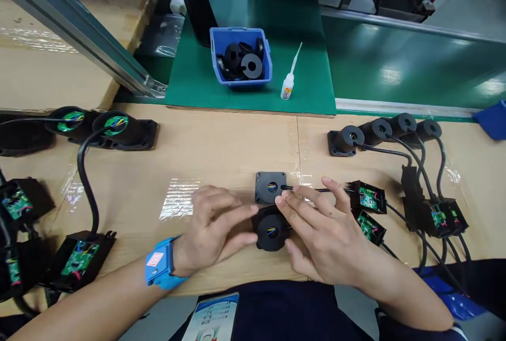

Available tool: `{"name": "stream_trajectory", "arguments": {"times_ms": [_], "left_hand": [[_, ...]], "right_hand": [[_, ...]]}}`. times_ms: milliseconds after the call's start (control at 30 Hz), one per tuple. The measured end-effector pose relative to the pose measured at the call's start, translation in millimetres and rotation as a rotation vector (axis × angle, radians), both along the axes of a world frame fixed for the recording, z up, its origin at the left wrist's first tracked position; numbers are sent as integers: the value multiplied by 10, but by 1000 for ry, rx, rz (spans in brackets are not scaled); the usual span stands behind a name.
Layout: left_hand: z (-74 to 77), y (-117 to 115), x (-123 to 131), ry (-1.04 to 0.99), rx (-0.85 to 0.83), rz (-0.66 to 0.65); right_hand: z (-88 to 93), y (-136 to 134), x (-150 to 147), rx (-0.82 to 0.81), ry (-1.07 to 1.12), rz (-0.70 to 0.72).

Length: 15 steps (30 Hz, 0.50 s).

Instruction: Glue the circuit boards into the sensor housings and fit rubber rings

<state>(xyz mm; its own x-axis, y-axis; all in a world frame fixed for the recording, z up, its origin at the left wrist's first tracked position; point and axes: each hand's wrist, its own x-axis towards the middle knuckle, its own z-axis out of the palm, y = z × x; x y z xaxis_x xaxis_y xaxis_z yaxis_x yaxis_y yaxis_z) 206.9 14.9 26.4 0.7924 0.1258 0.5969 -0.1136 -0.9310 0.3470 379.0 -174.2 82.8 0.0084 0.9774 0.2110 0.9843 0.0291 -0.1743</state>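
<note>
Two black plastic housings stand close together in front of me. The farther housing (263,187) shows a square face with corner holes and coloured wires in its centre hole. The nearer housing (272,235) has a round top with wires visible inside. My left hand (217,225) is at its left side, index finger and thumb stretched out, the tips at or near its edge. My right hand (322,230) lies across the right side, fingers extended, tips at the border between both housings. A black cable (322,190) runs from the farther housing under my right fingers. Finger contact is partly hidden.
Circuit boards in black cases (367,198) lie right, with several cabled housings (348,139) behind. Larger cabled housings (132,133) and a board case (81,259) stand left. On a green mat (312,75) are a blue bin (241,83) of black discs and a white bottle (288,87).
</note>
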Motion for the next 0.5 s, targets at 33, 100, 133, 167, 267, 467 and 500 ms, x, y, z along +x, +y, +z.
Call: {"name": "stream_trajectory", "arguments": {"times_ms": [33, 100, 133, 167, 267, 467, 500], "left_hand": [[4, 37, 15, -11, 21, 52], [33, 89, 61, -23, 88, 116], [58, 103, 94, -26, 120, 126], [89, 108, 134, -24, 152, 119], [192, 96, 291, 10, 225, 31], [210, 105, 491, -28, 275, -129], [195, 118, 494, -32, 289, -142]], "right_hand": [[-1, 4, -10, 0, -12, -4], [12, 6, -24, 7, -41, -24], [29, 2, -25, 9, -57, -34], [56, -7, -20, 10, -69, -40], [177, -60, 33, 29, -49, -69], [284, -151, 203, 92, -44, -192], [268, -153, 222, 98, -49, -188]]}}
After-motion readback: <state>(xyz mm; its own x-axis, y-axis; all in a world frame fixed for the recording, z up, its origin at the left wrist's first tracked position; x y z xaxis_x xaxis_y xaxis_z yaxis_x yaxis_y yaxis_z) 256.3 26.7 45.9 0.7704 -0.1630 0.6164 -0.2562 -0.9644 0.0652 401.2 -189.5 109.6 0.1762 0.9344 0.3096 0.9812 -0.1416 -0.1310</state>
